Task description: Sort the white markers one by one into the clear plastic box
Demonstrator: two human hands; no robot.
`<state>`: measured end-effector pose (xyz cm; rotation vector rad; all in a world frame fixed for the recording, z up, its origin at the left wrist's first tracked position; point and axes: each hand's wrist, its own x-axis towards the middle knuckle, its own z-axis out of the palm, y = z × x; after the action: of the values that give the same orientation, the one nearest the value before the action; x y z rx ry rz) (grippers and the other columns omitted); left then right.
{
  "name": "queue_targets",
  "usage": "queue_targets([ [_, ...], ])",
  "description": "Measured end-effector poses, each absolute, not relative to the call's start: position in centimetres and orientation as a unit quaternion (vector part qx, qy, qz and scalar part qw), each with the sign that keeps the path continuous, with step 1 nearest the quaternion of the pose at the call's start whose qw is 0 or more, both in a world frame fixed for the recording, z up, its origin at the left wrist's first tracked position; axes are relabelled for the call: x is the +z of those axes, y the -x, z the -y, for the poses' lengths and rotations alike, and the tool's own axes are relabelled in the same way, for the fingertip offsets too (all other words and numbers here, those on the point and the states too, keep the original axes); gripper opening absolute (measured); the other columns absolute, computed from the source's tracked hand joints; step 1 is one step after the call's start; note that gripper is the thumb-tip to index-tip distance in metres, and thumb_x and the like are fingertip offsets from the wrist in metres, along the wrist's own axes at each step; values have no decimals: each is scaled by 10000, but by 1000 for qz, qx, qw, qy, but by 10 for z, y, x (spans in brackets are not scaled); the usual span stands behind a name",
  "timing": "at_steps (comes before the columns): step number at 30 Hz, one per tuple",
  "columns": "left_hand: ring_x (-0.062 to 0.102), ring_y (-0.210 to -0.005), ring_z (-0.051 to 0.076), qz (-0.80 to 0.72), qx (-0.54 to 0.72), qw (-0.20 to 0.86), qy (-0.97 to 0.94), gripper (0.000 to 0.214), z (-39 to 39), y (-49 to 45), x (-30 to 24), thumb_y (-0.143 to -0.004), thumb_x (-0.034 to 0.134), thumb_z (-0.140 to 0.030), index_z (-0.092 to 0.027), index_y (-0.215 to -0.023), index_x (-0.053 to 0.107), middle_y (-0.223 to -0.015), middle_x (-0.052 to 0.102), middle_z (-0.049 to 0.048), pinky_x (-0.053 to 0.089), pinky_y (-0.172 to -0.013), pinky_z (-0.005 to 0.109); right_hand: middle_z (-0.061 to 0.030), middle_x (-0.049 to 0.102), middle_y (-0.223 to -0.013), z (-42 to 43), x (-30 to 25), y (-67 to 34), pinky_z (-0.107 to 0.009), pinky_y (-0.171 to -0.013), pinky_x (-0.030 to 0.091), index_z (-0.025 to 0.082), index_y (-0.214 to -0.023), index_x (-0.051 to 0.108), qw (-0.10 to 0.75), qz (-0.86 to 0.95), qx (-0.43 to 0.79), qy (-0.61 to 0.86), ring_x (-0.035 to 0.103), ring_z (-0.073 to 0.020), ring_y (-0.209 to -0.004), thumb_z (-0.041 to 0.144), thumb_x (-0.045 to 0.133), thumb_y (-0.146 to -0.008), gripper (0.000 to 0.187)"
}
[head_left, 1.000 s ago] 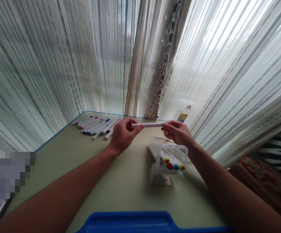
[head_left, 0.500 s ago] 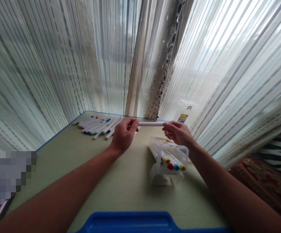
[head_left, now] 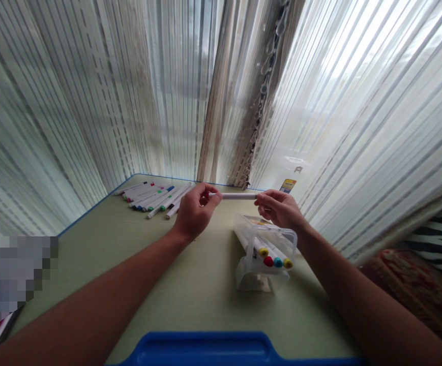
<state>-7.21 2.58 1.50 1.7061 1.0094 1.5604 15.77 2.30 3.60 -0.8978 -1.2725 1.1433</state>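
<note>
A white marker (head_left: pixel 239 196) is held level above the table, one end in each hand. My left hand (head_left: pixel 197 209) pinches its left end between thumb and fingers, where a bit of red shows. My right hand (head_left: pixel 280 207) grips the right end with the fingertips. Below my right hand lies a clear plastic case (head_left: pixel 243 229), its lid open towards me. Several white markers with yellow, red and blue ends (head_left: pixel 268 261) rest inside it. Loose white markers (head_left: pixel 154 197) are spread on the table beyond and left of my left hand.
The pale green table (head_left: pixel 129 264) has a blue rim, with a raised blue tray edge (head_left: pixel 205 348) nearest me. Striped sheer curtains (head_left: pixel 175 91) hang behind it. A clear package with a yellow label (head_left: pixel 288 185) stands at the back. A patterned cushion (head_left: pixel 415 284) is at right.
My left thumb has slid slightly right along the marker, and a red bit now shows by its fingers. The case and the loose markers have stayed put.
</note>
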Motion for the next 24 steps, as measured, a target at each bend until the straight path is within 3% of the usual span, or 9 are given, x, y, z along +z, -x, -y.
queue_targets([
  [5, 445, -467, 92, -378, 590, 322, -637, 215, -25, 71, 16, -872, 618, -392, -181, -834, 633, -601, 556, -24, 348, -434, 227, -33, 700, -643, -23, 36, -158, -206, -368, 290, 178, -659, 719, 572, 536, 491, 381, 533, -87, -453, 401, 928, -570, 318],
  [14, 556, -572, 118, -361, 593, 336, -637, 251, -24, 69, 15, -808, 714, -379, -152, -911, 680, -704, 660, 31, 407, -481, 222, -28, 687, -640, -23, 36, -159, -203, -382, 298, 178, -690, 716, 584, 517, 496, 382, 537, -83, -475, 401, 925, -588, 323],
  [24, 432, -411, 57, -317, 607, 415, -599, 269, -22, 68, 19, -888, 596, -341, -104, -963, 698, -722, 693, 45, 303, -374, 199, -27, 686, -624, -24, 37, -160, -185, -374, 301, 164, -681, 720, 592, 497, 510, 377, 534, -77, -467, 366, 926, -594, 301],
])
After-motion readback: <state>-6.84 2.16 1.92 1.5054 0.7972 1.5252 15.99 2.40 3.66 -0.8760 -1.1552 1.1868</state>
